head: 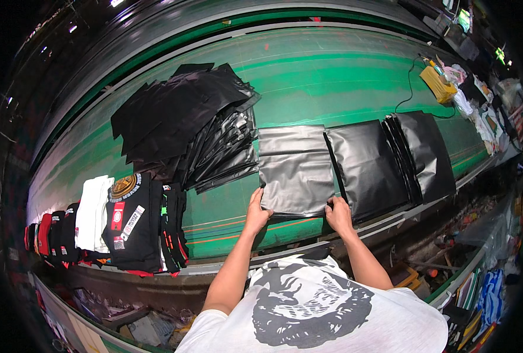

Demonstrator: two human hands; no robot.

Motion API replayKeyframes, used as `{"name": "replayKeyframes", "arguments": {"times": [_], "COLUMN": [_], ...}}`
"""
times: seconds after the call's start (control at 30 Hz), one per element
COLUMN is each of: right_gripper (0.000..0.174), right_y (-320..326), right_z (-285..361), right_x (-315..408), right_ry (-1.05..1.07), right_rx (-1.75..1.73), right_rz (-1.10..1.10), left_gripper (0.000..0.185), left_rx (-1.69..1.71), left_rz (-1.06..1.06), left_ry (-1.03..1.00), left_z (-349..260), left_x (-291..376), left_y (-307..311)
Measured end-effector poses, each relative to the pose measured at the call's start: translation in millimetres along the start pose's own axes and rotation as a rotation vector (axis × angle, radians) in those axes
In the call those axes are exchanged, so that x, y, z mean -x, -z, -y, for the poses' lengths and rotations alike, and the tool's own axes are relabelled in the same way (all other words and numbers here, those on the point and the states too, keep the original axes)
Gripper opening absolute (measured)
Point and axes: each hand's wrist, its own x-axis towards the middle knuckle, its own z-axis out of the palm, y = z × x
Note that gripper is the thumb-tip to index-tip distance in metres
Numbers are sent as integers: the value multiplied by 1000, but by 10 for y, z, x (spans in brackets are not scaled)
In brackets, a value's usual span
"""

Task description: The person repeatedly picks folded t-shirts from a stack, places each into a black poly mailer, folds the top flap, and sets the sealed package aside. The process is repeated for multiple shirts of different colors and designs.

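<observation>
A flat black plastic bag (pixel 294 167) lies before me on the long green table (pixel 332 88). My left hand (pixel 258 214) grips its near left corner, thumb on top. At its near right corner, my right hand (pixel 338 214) pinches the edge. Touching the bag's right side or close to it is a stack of similar black bags (pixel 367 163), with another stack (pixel 424 154) farther right. Up and to the left, a large fanned heap of black bags (pixel 177 114) spreads over the table.
Folded black T-shirts with tags (pixel 131 229), white folded shirts (pixel 92 216) and a red folded garment (pixel 45 234) line the table's near left. A yellow object (pixel 438 84), a black cable (pixel 411 90) and mixed clutter lie at the far right. Debris fills the space below the near edge.
</observation>
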Motion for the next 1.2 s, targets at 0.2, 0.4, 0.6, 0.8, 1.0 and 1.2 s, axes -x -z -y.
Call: {"name": "replayKeyframes", "arguments": {"times": [0.2, 0.4, 0.6, 0.8, 1.0, 1.2], "right_gripper": [26, 23, 23, 32, 39, 35], "right_y": [77, 97, -1, 162, 161, -107], "right_z": [89, 83, -13, 208, 651, 1301], "right_x": [-48, -17, -18, 128, 276, 397], "right_ry": [-20, -7, 63, 28, 98, 261], "right_rx": [37, 37, 23, 258, 306, 221], "right_rz": [10, 23, -27, 49, 28, 142], "left_gripper": [86, 84, 79, 72, 64, 50], "left_rx": [-184, -146, -183, -250, -233, -147], "left_rz": [-52, -78, -98, -138, -228, -277], "left_ry": [-76, -113, -121, -97, -57, -72], "left_z": [-51, 4, 40, 58, 92, -586], "left_x": [167, 175, 264, 399, 665, 1169], "left_y": [-50, -49, -70, 14, 461, 1197]}}
